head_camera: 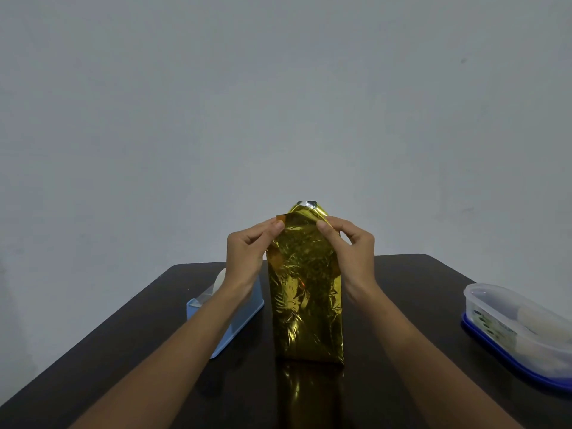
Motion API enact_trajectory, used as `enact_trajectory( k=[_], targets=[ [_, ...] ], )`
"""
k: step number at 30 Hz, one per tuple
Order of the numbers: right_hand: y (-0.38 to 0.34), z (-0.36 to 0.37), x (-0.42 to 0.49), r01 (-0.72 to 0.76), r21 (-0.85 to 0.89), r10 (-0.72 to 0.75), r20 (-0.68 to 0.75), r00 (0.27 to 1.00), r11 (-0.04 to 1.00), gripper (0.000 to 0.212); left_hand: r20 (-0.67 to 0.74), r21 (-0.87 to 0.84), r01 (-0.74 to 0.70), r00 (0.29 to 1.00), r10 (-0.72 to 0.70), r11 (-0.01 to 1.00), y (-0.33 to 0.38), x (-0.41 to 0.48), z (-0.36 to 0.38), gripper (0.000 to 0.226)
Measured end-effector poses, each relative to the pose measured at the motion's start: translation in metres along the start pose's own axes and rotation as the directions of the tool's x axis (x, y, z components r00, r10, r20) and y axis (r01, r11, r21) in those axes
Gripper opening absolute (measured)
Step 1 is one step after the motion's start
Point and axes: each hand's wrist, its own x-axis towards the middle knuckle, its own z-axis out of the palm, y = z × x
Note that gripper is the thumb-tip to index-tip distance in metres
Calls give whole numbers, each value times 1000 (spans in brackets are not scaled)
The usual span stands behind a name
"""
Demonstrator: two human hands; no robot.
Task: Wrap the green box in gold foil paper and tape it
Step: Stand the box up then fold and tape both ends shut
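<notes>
Gold foil paper [305,289] stands upright, top pinched between both hands [247,246] [349,246].

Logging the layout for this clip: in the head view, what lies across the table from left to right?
Blue tape dispenser → left hand → foil-wrapped box → right hand → clear plastic container.

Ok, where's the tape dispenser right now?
In the head view, the tape dispenser sits on the table, on the left, just beside the upright foil-wrapped box and partly hidden by the left forearm.
</notes>
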Motion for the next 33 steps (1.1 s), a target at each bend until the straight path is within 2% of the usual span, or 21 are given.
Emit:
enact_trajectory(
  k=[7, 10, 14, 20, 24, 28, 33],
  targets=[
    [-1, 2, -1, 23, -30, -21, 50, 999, 999, 13, 29, 30, -20, 999, 19, 999, 3, 1, 0, 13],
    [-7, 1, 5, 85, -97, -69, 154, 986, 992, 22, 26, 50, 2, 1000, -4, 999, 3, 3, -1, 14],
    [-18, 5, 18, 169, -197, -114, 263, 958, 966, 24, 44, 35, 26, 999, -27, 999, 5, 2, 0, 15],
    [-30, 20, 41, 301, -442, -72, 464, 883, 845, 14, 96, 50, 17, 995, -21, 999, 8, 0, -2, 13],
    [-31, 23, 46, 304, -495, -44, 469, 882, 814, 21, 94, 63, 7, 995, -13, 998, 11, -1, -3, 14],
    [-31, 24, 45, 293, -474, -50, 459, 887, 831, 21, 72, 96, -43, 997, 36, 994, 17, 2, -4, 31],
    [-31, 24, 45, 267, -446, -45, 448, 893, 854, 19, 78, 164, -167, 985, 156, 972, 16, 3, -6, 13]
  ],
)
